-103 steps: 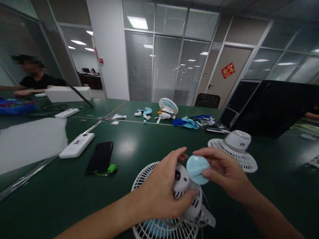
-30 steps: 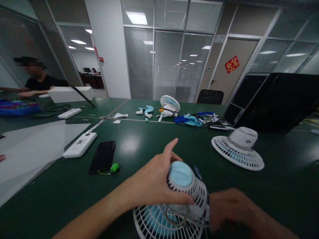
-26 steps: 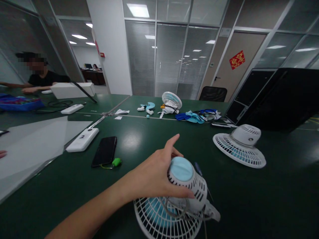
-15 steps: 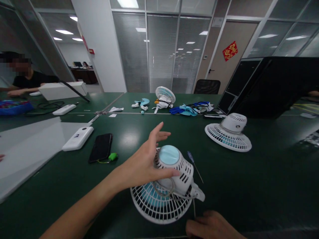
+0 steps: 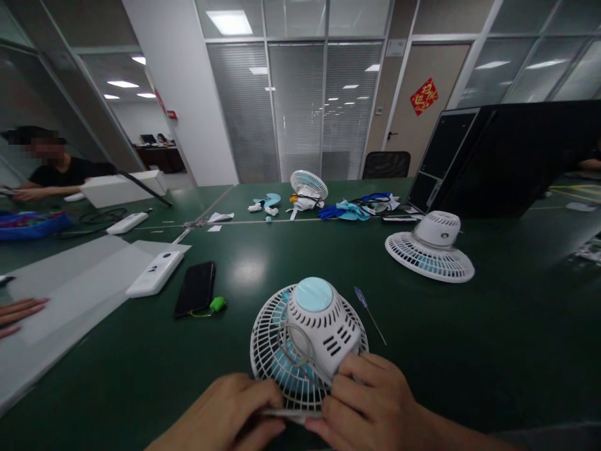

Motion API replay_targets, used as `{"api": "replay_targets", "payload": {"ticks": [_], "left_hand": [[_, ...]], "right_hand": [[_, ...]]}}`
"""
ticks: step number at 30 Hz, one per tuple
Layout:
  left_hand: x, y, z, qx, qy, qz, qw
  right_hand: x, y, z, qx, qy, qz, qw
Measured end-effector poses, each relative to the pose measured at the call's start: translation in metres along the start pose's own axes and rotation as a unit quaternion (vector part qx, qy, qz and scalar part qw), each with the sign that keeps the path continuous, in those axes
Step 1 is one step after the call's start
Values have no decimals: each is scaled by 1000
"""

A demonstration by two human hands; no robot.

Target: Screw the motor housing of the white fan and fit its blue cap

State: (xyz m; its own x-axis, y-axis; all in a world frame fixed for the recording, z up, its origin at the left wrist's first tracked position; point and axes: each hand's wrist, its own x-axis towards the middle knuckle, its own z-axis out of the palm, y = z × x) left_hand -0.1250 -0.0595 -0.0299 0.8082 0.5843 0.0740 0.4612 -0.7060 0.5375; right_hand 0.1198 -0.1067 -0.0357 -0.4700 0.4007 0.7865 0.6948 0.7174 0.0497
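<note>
A small white fan (image 5: 307, 338) lies face down on the green table (image 5: 469, 351), its pale blue cap on the motor housing pointing up. My left hand (image 5: 239, 410) and my right hand (image 5: 369, 401) are both at the fan's near edge, fingers curled. Between them they pinch a thin flat strip I cannot make out, at the grille's rim. My right hand also touches the motor housing. A small screwdriver (image 5: 369, 305) lies just right of the fan.
A second white fan (image 5: 429, 247) lies face down at the right. A black phone (image 5: 195, 288) with a green tag, a white box marked 2 (image 5: 154, 272) and white sheets sit left. A third fan and blue parts lie at the back. Another person's fingers show at the left edge.
My left hand has let go of the motor housing and come down to the fan's near edge. My right hand has come up to meet it there. The fan now lies flatter.
</note>
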Motion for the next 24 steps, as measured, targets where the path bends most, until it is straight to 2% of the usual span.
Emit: {"api": "replay_targets", "payload": {"ticks": [2, 6, 9, 11, 13, 15, 17, 19, 20, 22, 24], "left_hand": [[4, -14, -12, -17, 26, -20, 999], [30, -43, -33, 28, 67, 50, 996], [55, -55, -36, 111, 163, 49, 979], [71, -58, -33, 108, 187, 26, 976], [83, -56, -28, 87, 185, 16, 979], [92, -53, -24, 65, 171, 21, 983], [98, -49, -20, 38, 155, 31, 987], [101, -45, -17, 6, 141, 39, 989], [101, -43, -15, -10, 135, 43, 990], [99, -41, -13, -42, 127, 50, 990], [96, -41, -9, -68, 126, 57, 988]], "right_hand": [[1, 1, -2, 8, -6, -3, 1000], [9, 11, -16, 21, -13, -7, 1000], [25, 28, -30, 26, 23, -8, 999], [38, 40, -35, 34, 35, 33, 998], [49, 50, -37, 50, -3, 104, 993], [55, 54, -34, 85, -97, 178, 975], [56, 54, -29, 142, -200, 230, 942], [52, 54, -22, 210, -256, 254, 909], [48, 56, -19, 246, -260, 256, 898], [38, 66, -14, 306, -229, 264, 886], [25, 84, -12, 294, -188, 307, 885]]}}
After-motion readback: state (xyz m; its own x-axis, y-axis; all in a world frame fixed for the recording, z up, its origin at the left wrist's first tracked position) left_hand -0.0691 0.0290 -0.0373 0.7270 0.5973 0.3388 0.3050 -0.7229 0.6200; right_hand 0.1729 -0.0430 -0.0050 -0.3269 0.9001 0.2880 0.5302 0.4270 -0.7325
